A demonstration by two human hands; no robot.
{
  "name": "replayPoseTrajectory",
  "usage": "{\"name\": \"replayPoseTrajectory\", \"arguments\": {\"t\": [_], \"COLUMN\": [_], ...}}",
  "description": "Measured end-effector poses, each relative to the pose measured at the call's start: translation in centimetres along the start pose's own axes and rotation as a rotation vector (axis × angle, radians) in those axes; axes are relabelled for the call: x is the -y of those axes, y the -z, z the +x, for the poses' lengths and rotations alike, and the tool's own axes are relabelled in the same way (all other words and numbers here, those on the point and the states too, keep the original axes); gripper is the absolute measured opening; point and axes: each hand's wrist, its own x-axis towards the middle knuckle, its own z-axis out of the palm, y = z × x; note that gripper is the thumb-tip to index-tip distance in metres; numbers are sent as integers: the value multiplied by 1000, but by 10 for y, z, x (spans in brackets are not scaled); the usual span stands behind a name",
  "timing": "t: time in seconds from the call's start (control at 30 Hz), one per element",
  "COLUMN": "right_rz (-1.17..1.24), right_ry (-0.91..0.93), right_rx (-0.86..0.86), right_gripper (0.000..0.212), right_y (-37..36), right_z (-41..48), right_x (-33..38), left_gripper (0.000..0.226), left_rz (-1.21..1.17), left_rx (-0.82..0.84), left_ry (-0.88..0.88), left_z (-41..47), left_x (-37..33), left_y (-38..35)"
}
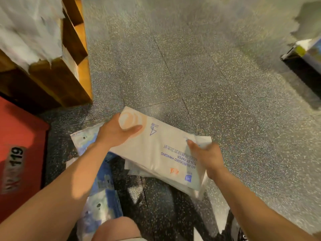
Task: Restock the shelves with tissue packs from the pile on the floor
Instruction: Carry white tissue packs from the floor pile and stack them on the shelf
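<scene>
White plastic printed in blue and orange wraps the tissue pack, which is held up off the speckled floor between both hands. The left grip is curled round the pack's far corner, thumb lying on top across an orange ring pattern, fingers hidden beneath. The right grip pinches the pack's opposite edge, thumb on top beside the words "TOILET PAPER", its other fingers tucked below out of sight. The pack lies roughly flat, slanting from the left grip toward the right grip.

More white wrapping shows just under the right grip; whether it is held too or lies on the floor I cannot tell.

Beneath the left grip and its forearm, the pile of blue-and-white packs rests on the floor. Well to the left of the left grip stands a red box marked "119". Beyond the left grip, up and to its left, is the wooden shelf unit, with blurred white goods on it. Far to the right of the right grip sits a dark low object, too blurred to name. A bare knee shows below both grips.
</scene>
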Motion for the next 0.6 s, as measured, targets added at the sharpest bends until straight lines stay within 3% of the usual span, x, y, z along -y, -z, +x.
{"name": "replayPoseTrajectory", "arguments": {"t": [0.07,0.13,0.23,0.3,0.4,0.5,0.6], "right_rz": [41,94,174,171,153,130,132], "right_ry": [2,27,108,154,190,212,213], "right_rx": [-32,-60,-67,-79,-118,-162,-265], "right_gripper": [42,30,27,27,32,42,39], "right_y": [9,27,69,108,185,257,349], "right_z": [-19,-35,-70,-105,-174,-237,-314], "right_x": [28,55,106,144,209,262,308], "left_gripper": [93,88,80,87,100,100,94], "left_rz": [-10,-5,-9,-35,-83,-134,-163], "left_rx": [-67,-135,-198,-204,-166,-105,-42], "left_ry": [-11,-31,-44,-67,-93,-145,-213], "left_z": [-10,-24,-54,-84,-138,-186,-247], "left_x": [-16,-41,-93,-135,-208,-282,-374], "left_y": [17,43,94,134,200,253,305]}}
